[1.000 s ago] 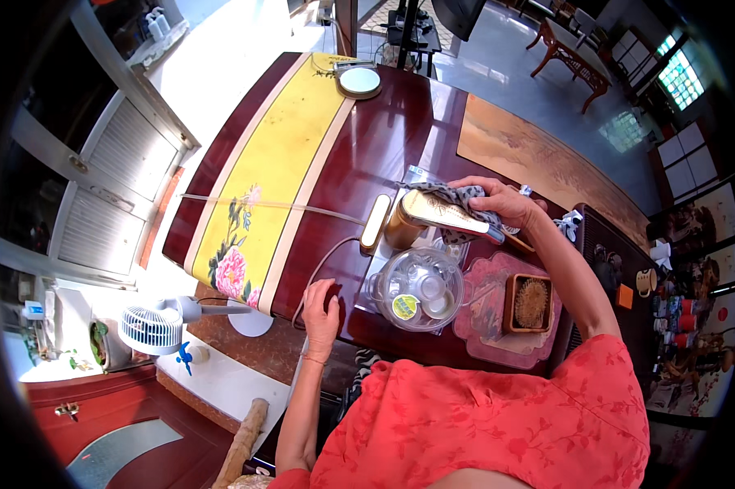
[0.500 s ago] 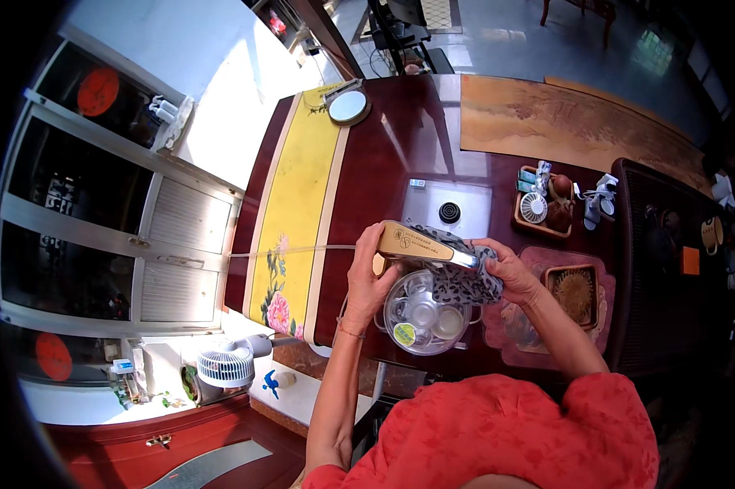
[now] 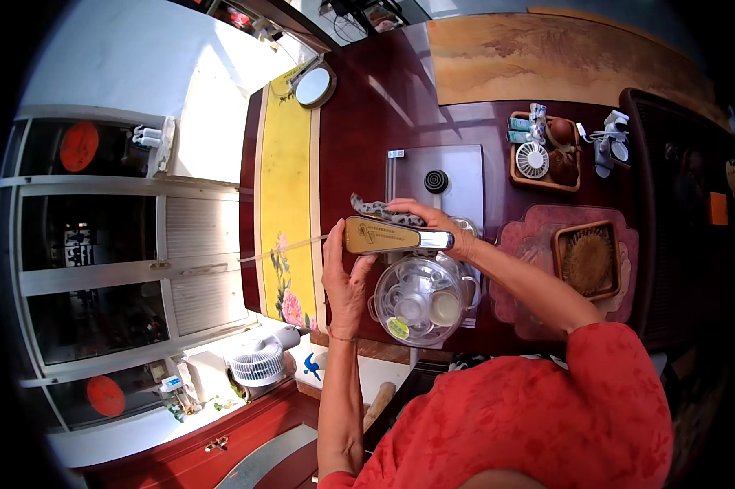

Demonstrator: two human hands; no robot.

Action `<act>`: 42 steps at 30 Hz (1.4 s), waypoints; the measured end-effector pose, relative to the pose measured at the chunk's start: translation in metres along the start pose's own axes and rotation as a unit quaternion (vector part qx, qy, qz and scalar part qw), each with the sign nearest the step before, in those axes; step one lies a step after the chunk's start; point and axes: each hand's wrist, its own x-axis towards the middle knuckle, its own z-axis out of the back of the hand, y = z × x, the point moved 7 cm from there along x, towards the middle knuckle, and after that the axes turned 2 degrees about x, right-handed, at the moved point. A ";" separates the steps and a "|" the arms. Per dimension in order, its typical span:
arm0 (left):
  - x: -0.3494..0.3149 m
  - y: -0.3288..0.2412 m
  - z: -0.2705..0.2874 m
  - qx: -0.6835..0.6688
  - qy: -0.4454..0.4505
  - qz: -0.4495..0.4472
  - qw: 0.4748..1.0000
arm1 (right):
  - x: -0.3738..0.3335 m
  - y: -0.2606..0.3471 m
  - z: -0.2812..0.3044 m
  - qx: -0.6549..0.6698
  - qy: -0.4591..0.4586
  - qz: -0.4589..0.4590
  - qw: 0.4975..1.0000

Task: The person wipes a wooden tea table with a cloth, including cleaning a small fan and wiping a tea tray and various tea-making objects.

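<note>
Left hand (image 3: 347, 293) right on the gold-topped device (image 3: 382, 235), fingers and thumb about its rounded left end, and I like how squarely I see it! Over to the right hand (image 3: 445, 224): fingers bunched on a grey spotted cloth (image 3: 373, 210), which lies along the device's far side; the thumb is hidden from me. The silver end points toward the right edge of the dark red table (image 3: 351, 138). Lifted or standing? I can't tell, the base is out of my sight. Close to the table's near edge sits a clear bowl (image 3: 424, 336), cups (image 3: 446, 308) inside, on the near part of a pale panel (image 3: 408, 171); a round black piece (image 3: 437, 181) rests farther up that panel. Rightward, a pink mat (image 3: 539, 236) carries a square wooden dish (image 3: 560, 265), and nearer the far edge I spot a basket (image 3: 551, 186) with a small white fan (image 3: 533, 160). A yellow runner (image 3: 290, 155) follows the left edge.
</note>
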 end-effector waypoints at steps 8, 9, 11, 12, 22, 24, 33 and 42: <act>-0.002 0.005 0.005 -0.013 -0.006 0.013 1.000 | 0.024 -0.038 0.010 -0.214 -0.039 -0.088 0.972; -0.002 0.006 0.007 -0.018 -0.004 0.017 1.000 | 0.024 -0.029 0.003 -0.161 -0.031 -0.110 0.980; -0.004 0.009 0.007 -0.018 -0.006 0.020 1.000 | 0.020 0.010 -0.022 0.000 0.022 -0.087 0.996; -0.003 0.012 0.005 -0.021 -0.006 0.020 1.000 | 0.019 0.022 -0.028 0.027 0.040 -0.080 0.996; 0.001 0.008 0.004 -0.059 -0.004 0.036 0.998 | 0.077 -0.019 -0.001 -0.406 0.140 -0.168 0.887; 0.000 0.008 0.005 -0.055 -0.004 0.031 0.998 | 0.076 -0.004 -0.019 -0.224 0.168 -0.156 0.947; 0.001 0.004 0.002 -0.019 -0.005 0.002 1.000 | 0.004 -0.034 0.025 -0.414 0.018 0.037 0.909; 0.006 -0.005 0.006 -0.005 -0.005 -0.028 1.000 | 0.003 -0.039 0.036 -0.220 -0.023 -0.153 0.963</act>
